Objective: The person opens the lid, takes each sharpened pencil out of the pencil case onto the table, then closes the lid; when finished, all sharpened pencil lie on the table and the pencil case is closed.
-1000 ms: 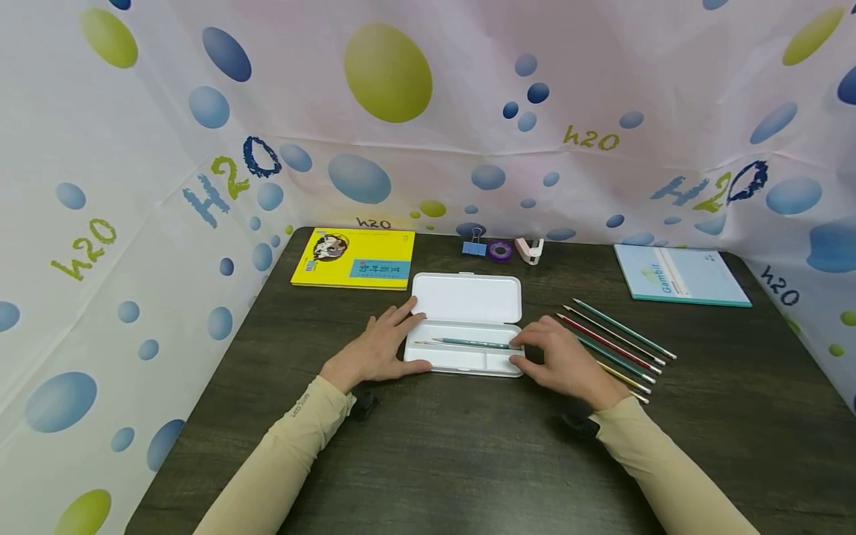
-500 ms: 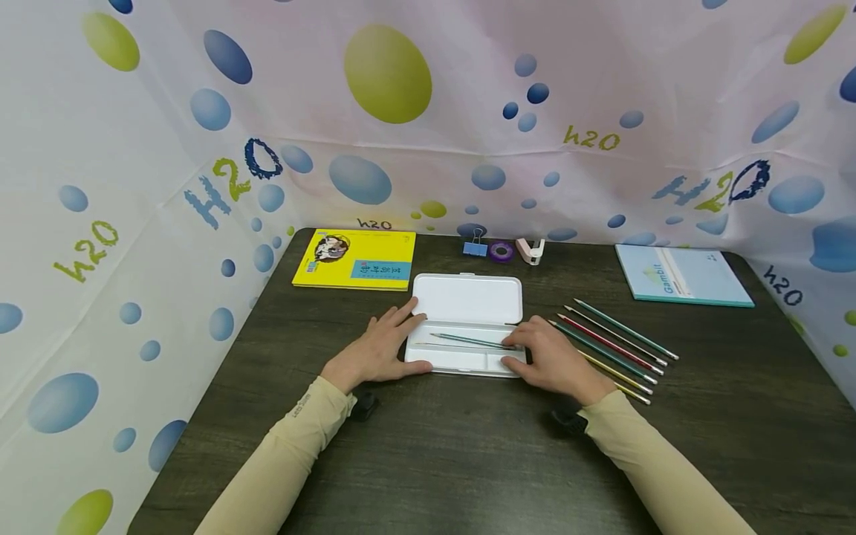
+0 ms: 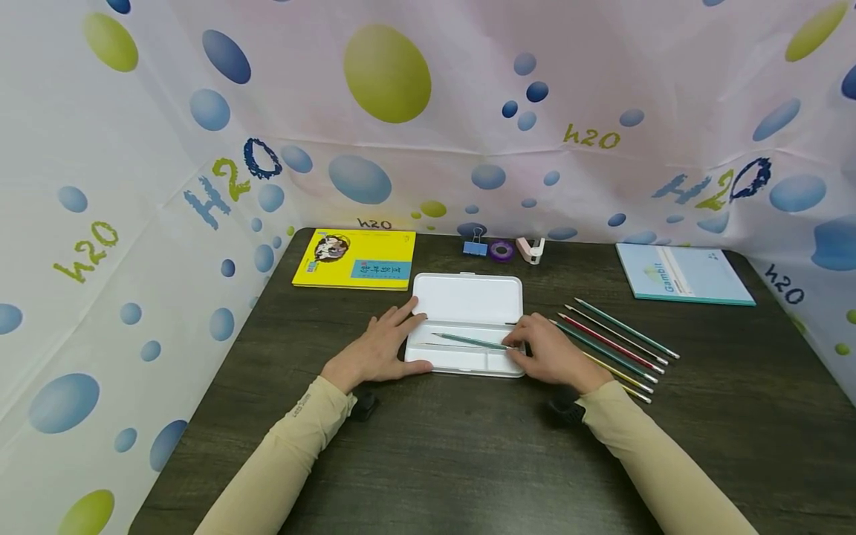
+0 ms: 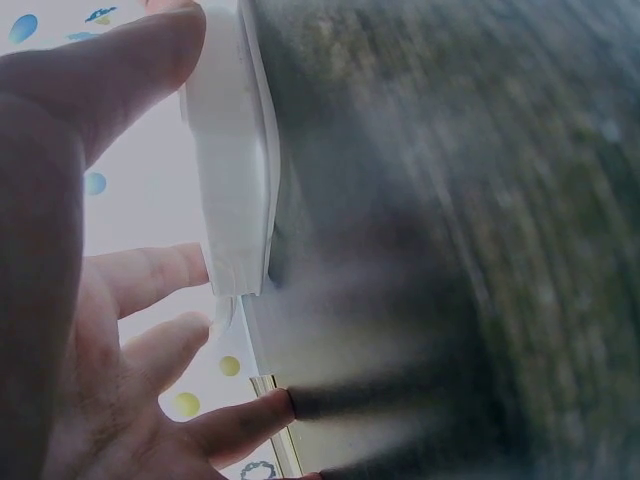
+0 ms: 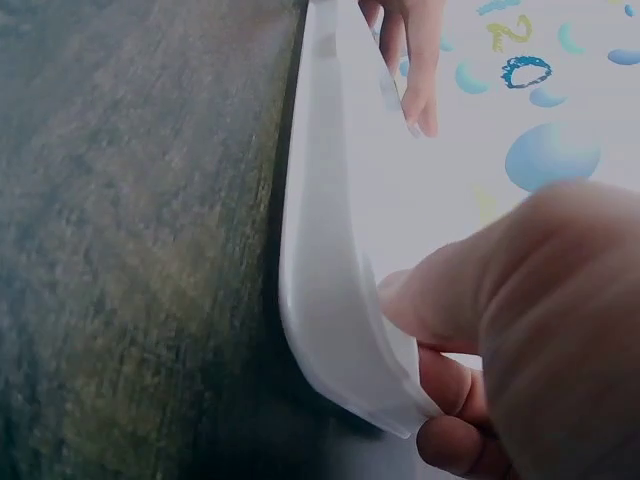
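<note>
A white pencil case (image 3: 468, 297) lies unfolded, lid flat toward the back. My right hand (image 3: 558, 357) is at its right end and pinches the right end of a green pencil (image 3: 471, 341) between thumb and fingers; the pencil slants over the long compartment. A thin line under it may be another pencil, too faint to tell. My left hand (image 3: 377, 349) touches the case's left side with spread, mostly straight fingers, its thumb along the front edge. In the right wrist view the case's wall (image 5: 330, 250) hides the pencil.
Several pencils (image 3: 615, 345) lie slanted on the dark table (image 3: 468, 453), right of the case. Behind are a yellow book (image 3: 334, 260), a blue binder clip (image 3: 475, 247), a purple tape roll (image 3: 501, 251), a white-and-pink stapler (image 3: 530, 251) and a light-blue notebook (image 3: 682, 273).
My right hand has shifted slightly left, and the green pencil's tip now lies higher in the case. The left hand stays in place.
</note>
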`<state>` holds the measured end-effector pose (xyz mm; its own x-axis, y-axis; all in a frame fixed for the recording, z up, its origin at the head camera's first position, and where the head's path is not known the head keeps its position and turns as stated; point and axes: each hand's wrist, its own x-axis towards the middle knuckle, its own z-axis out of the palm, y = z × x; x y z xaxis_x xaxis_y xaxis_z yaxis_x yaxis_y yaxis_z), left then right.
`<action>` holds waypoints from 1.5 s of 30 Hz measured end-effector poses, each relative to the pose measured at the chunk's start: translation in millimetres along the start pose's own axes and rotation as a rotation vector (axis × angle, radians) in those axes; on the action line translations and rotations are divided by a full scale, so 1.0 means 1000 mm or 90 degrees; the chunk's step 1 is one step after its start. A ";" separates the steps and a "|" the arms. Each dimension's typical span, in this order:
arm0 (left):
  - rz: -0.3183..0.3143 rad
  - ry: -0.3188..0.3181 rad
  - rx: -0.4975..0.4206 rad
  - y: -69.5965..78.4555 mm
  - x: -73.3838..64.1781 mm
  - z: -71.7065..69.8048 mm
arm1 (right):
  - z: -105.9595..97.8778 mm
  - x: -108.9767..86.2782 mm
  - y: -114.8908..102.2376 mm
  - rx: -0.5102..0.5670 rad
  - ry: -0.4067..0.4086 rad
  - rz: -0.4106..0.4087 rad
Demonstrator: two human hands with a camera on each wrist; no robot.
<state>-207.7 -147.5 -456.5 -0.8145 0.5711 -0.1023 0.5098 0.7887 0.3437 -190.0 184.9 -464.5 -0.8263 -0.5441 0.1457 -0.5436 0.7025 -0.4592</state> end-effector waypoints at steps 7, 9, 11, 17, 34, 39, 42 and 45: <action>0.000 0.001 0.001 0.000 0.000 0.000 | 0.000 -0.002 0.000 0.006 0.026 -0.012; -0.001 0.002 0.001 0.000 0.000 0.000 | -0.001 -0.003 -0.001 0.010 0.035 -0.008; -0.002 0.003 -0.001 0.000 0.000 0.000 | -0.001 -0.003 -0.001 0.011 0.039 -0.001; 0.003 0.003 0.004 0.000 0.001 0.000 | -0.001 -0.004 -0.002 0.016 0.052 0.009; 0.008 0.006 0.003 -0.001 0.002 0.002 | 0.000 -0.019 0.005 0.096 0.145 0.007; 0.004 0.003 0.001 -0.002 0.002 0.002 | -0.002 -0.028 0.008 0.114 0.155 0.023; 0.005 0.003 -0.001 -0.002 0.001 0.003 | -0.005 -0.034 0.009 0.121 0.147 0.051; 0.004 0.004 -0.002 -0.003 0.000 0.003 | -0.008 -0.041 0.011 0.114 0.147 0.073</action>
<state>-208.6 -149.2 -460.2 -0.8127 0.5751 -0.0937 0.5144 0.7837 0.3480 -163.1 218.6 -468.3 -0.9034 -0.3329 0.2702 -0.4274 0.6499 -0.6285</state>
